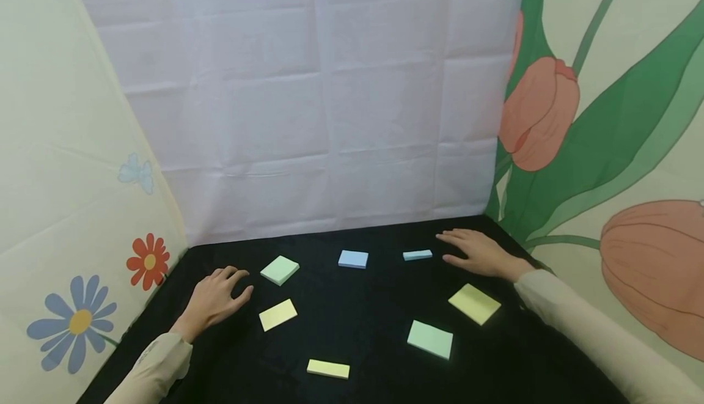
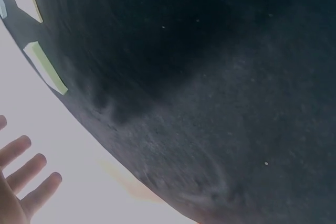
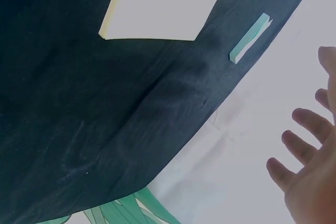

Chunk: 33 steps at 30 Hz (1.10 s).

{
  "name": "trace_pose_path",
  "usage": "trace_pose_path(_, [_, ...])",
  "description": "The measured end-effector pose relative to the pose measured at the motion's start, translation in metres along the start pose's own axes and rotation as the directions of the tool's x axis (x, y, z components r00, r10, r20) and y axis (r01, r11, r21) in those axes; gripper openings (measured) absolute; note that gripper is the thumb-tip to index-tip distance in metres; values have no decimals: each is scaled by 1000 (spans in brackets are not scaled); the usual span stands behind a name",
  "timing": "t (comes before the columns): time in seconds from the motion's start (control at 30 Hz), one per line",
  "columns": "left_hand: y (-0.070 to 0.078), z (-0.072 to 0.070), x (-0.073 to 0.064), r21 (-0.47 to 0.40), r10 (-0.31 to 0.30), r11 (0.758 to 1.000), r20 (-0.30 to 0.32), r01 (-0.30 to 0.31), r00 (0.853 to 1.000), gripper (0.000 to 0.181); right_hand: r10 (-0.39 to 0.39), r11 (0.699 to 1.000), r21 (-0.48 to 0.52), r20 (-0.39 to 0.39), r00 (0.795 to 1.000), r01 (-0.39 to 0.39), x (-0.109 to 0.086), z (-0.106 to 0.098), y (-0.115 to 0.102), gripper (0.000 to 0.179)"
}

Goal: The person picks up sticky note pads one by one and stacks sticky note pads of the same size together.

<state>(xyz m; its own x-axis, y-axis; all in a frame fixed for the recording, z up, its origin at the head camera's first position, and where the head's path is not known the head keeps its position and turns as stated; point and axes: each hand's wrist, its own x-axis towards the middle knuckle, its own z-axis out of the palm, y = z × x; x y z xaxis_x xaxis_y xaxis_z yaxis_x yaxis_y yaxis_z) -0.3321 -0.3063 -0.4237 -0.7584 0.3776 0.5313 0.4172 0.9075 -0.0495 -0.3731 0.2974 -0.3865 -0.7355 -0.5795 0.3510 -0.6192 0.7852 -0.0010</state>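
Observation:
Over the left part of the black table my left hand [image 1: 211,297] hovers with relaxed fingers, holding nothing. Nearest to it are a green sticky-note pad [image 1: 280,270] and a small yellow pad [image 1: 277,315]. My right hand [image 1: 478,253], fingers extended and holding nothing, is at the far right, beside a narrow blue pad [image 1: 417,255]. A larger yellow pad [image 1: 474,304] lies nearer, below the right wrist. In the left wrist view, fingers [image 2: 34,174] are spread apart; the right wrist view shows the right fingers [image 3: 310,145] spread too.
A blue pad [image 1: 353,259] lies at the back middle, a pale green pad [image 1: 430,339] at front right and a narrow yellow pad [image 1: 328,368] at front. White cloth [image 1: 330,98] hangs behind the table [image 1: 374,306]; flower-printed cloths flank both sides.

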Motion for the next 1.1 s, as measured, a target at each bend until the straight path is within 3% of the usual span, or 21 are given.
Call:
trace_pose_path(0.5, [4, 3, 2, -8, 73, 997, 62, -73, 995, 38, -91, 996, 16, 80, 993, 90, 0, 6, -9, 61])
trace_pose_path(0.9, [5, 7, 2, -52, 103, 994, 119, -97, 988, 38, -161, 987, 41, 175, 971, 156, 3, 5, -22, 58])
trace_pose_path(1.1, [7, 5, 4, -111, 142, 986, 168, -124, 975, 40, -210, 977, 78, 220, 953, 197, 3, 2, -29, 59])
